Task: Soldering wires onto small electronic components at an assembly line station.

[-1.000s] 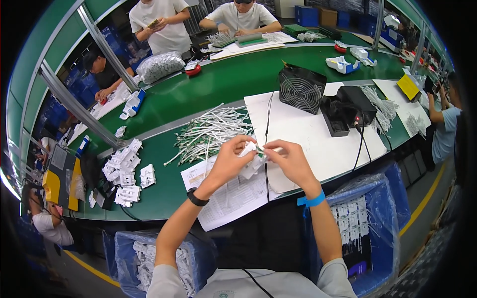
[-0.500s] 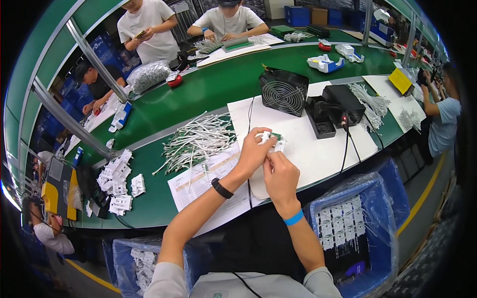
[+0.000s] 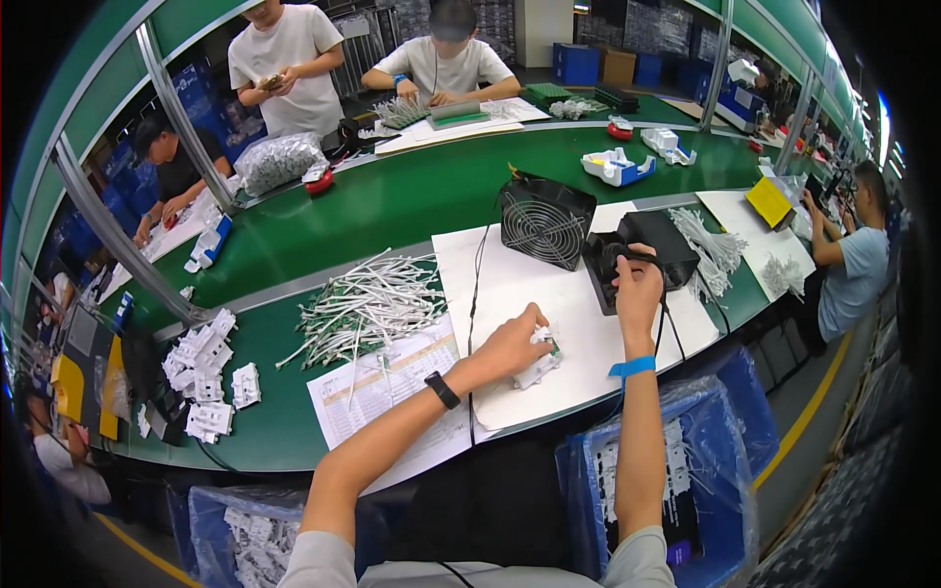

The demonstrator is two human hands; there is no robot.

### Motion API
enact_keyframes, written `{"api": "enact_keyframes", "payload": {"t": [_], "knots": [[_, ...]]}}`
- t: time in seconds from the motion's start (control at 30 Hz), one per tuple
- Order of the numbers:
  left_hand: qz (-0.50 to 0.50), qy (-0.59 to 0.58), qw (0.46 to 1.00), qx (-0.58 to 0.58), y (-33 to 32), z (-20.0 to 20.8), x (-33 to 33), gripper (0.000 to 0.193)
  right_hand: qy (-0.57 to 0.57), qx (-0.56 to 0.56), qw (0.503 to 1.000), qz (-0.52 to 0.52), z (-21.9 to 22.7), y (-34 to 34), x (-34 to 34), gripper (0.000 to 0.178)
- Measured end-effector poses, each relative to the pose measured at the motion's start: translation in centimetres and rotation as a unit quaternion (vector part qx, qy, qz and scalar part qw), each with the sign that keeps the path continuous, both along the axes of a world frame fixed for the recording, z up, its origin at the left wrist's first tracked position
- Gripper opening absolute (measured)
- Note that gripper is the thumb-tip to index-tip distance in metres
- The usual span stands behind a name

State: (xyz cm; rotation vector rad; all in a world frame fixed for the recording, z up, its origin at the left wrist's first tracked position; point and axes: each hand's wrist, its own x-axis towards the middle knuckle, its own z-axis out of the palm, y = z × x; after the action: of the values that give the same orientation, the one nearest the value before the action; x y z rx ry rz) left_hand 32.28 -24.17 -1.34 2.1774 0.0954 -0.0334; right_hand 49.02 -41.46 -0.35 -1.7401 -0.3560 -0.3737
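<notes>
On the counter (image 3: 284,421), right of the fan (image 3: 547,225), the right hand (image 3: 641,284) seems closed round a dark handle (image 3: 642,257): tool-handling, I'd judge. On the fan's near side, the left hand (image 3: 510,345) grasps a white part (image 3: 537,369), which next needs steadying.

A green worktable (image 3: 274,421) stands along a long green counter (image 3: 412,191) that crosses the room. Metal posts (image 3: 184,108) and green panels (image 3: 103,78) frame it. Behind are a metal railing (image 3: 382,44), a pale cabinet-like block (image 3: 544,44), blue boxes (image 3: 575,64) and a brown box (image 3: 618,69). Bright strip lights (image 3: 883,125) shine at upper right. A yellow line (image 3: 821,418) runs along the grey floor (image 3: 796,397).
</notes>
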Motion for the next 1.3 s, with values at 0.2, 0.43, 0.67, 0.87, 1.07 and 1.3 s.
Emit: {"api": "enact_keyframes", "payload": {"t": [0.2,0.43,0.67,0.87,1.07,1.3], "knots": [[-0.015,-0.106,0.987,0.119,1.1,-0.9,0.3,0.036,-0.021,-0.065,0.998,-0.016,1.8,-0.7,0.6,0.018],[-0.021,-0.124,0.978,0.163,0.8,-1.1,1.1,0.035,-0.013,-0.080,0.997,0.000,0.5,-0.8,1.6,0.024],[-0.017,-0.108,0.975,0.195,1.4,-0.9,0.7,0.034,-0.011,-0.058,0.996,-0.061,1.0,-1.2,-2.2,0.021],[-0.025,-0.125,0.976,0.177,1.2,-0.6,1.4,0.033,-0.084,-0.080,0.991,-0.065,-0.7,-1.5,0.0,0.022],[-0.015,-0.139,0.973,0.181,0.9,-1.3,1.6,0.032,-0.128,-0.055,0.989,-0.039,-1.9,-0.7,2.4,0.020],[0.006,-0.153,0.971,0.182,0.5,-1.7,1.4,0.031,-0.142,-0.046,0.986,-0.072,-1.8,0.3,2.9,0.022]]}}
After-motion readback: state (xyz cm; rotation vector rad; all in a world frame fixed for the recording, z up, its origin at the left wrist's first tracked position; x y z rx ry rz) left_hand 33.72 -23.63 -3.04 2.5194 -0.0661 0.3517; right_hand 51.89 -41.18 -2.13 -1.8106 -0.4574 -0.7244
